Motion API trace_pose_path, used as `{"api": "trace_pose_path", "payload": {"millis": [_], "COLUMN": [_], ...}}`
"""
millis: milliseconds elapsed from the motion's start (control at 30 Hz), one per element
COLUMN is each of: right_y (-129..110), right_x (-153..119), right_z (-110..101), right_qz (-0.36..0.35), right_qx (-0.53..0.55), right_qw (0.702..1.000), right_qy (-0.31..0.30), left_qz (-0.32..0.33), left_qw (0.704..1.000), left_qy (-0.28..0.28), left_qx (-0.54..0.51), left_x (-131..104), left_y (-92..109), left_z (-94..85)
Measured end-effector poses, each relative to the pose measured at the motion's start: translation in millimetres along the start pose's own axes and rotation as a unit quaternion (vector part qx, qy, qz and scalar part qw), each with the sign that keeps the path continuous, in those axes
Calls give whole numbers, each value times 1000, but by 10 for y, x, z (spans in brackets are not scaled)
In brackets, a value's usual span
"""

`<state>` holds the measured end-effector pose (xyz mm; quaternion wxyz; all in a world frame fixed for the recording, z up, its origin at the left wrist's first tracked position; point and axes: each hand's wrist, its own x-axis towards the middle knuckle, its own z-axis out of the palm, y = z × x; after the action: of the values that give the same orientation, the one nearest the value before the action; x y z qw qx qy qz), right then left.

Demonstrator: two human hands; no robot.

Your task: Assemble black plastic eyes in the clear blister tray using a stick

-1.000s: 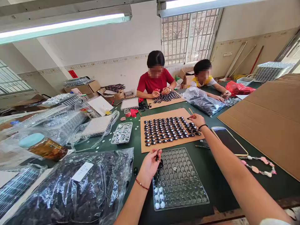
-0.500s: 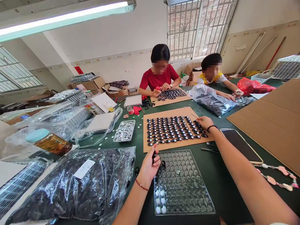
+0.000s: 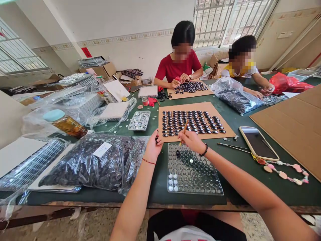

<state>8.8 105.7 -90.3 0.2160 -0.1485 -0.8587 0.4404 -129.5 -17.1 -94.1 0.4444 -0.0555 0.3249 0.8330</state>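
Observation:
My left hand (image 3: pixel 152 147) is closed around small black pieces beside the near left corner of a cardboard sheet (image 3: pixel 227 129). Rows of black oval pieces with white insets (image 3: pixel 187 122) cover the sheet. My right hand (image 3: pixel 193 140) pinches a thin wooden stick (image 3: pixel 186 126), its lower tip over the back edge of a clear plastic tray (image 3: pixel 198 182) with round compartments. One black piece (image 3: pixel 178 154) lies on the tray's left side. Several white round pieces (image 3: pixel 173 182) fill compartments at its near left corner, and a single white piece (image 3: pixel 191 161) sits near the middle.
A large bag of black pieces (image 3: pixel 82 170) lies left of my arm. Behind it stands a plastic box of white discs (image 3: pixel 139 121). Tweezers (image 3: pixel 233 146), a phone (image 3: pixel 259 142) and a beaded strap (image 3: pixel 283 174) lie at right. Two people (image 3: pixel 182 65) work across the table.
My right hand has moved from the far right of the cardboard sheet toward me, to the tray's back edge, stick still in it. The left hand stays closed near the sheet's corner. The view has tilted down.

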Motion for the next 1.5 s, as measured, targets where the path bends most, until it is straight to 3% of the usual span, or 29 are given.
{"api": "trace_pose_path", "payload": {"millis": [100, 200, 500, 667, 833, 900, 1067, 1167, 1267, 1333, 1400, 1500], "right_y": [-149, -227, -338, -333, -352, -294, -42, 40, 80, 137, 219, 307], "right_x": [-190, -382, -713, -706, -546, -492, -480, -562, -672, -714, -717, -700], "right_z": [212, 273, 401, 411, 113, -1, -122, -101, -68, -66, -76, -99], "right_qz": [-43, -53, -71, -106, -97, -93, -53, -59, -96, -127, -141, -124], "right_qx": [-36, -54, -98, -107, -98, -130, -173, -177, -201, -229, -270, -330], "right_qw": [994, 988, 970, 967, 987, 987, 982, 980, 972, 962, 949, 930], "right_qy": [-91, -137, -210, -206, -89, -35, 58, 75, 78, 74, 82, 107], "left_qz": [2, 12, 29, 48, 149, 179, 208, 241, 267, 261, 253, 256], "left_qw": [1000, 1000, 1000, 997, 970, 939, 821, 748, 631, 580, 552, 546], "left_qy": [14, 19, 0, 0, -18, -47, -169, -169, -161, -160, -157, -151], "left_qx": [-6, -3, 12, 63, 193, 289, 504, 595, 710, 755, 779, 783], "left_x": [22, 26, -18, -37, -114, -168, -254, -289, -352, -372, -367, -354], "left_y": [-1, -17, -46, -73, -129, -183, -361, -464, -549, -584, -601, -611], "left_z": [-14, -13, 36, 46, 95, 126, 121, 60, 6, -11, -17, -18]}}
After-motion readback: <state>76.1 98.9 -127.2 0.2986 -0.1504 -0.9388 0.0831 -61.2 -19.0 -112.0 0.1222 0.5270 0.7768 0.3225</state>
